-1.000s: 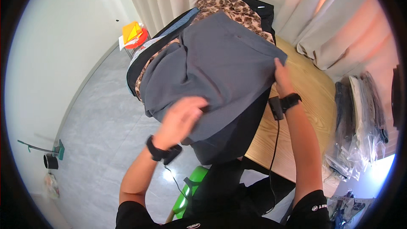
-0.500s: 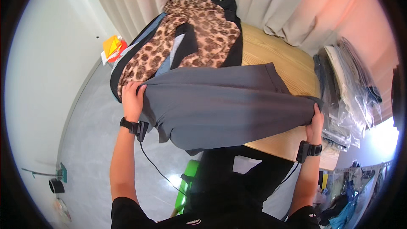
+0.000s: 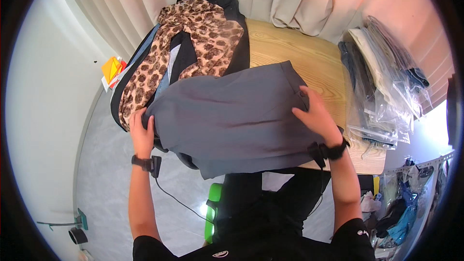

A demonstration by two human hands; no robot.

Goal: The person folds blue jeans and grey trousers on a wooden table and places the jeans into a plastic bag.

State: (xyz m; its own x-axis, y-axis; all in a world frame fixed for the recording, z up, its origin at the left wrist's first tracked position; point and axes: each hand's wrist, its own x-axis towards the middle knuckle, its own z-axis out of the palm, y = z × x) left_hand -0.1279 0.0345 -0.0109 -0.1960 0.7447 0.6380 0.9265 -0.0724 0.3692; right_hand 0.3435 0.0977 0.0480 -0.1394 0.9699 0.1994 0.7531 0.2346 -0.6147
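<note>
Grey trousers [image 3: 227,116] lie spread across the front of the wooden table, folded over, with their waistband at the right. Their left end hangs past the table's edge. My left hand [image 3: 141,133] pinches the cloth at that left end, thumb on the near side. Over the waistband, my right hand [image 3: 316,116] rests on the fabric with thumb and fingers apart, beside a small button. Behind and left of the trousers lie leopard-print trousers [image 3: 211,38], on top of black and blue garments.
The wooden table [image 3: 290,43] backs onto pale curtains [image 3: 309,0]. Bagged folded garments [image 3: 377,87] are stacked at its right end. More clothes [image 3: 401,212] sit on a rack at lower right. An orange-yellow item [image 3: 112,69] is by the left wall, and a green bar [image 3: 212,208] stands below.
My right hand has let go of the right end and moved left onto the waistband. The trousers now lie broader and flatter. My left hand keeps its hold, slightly lower.
</note>
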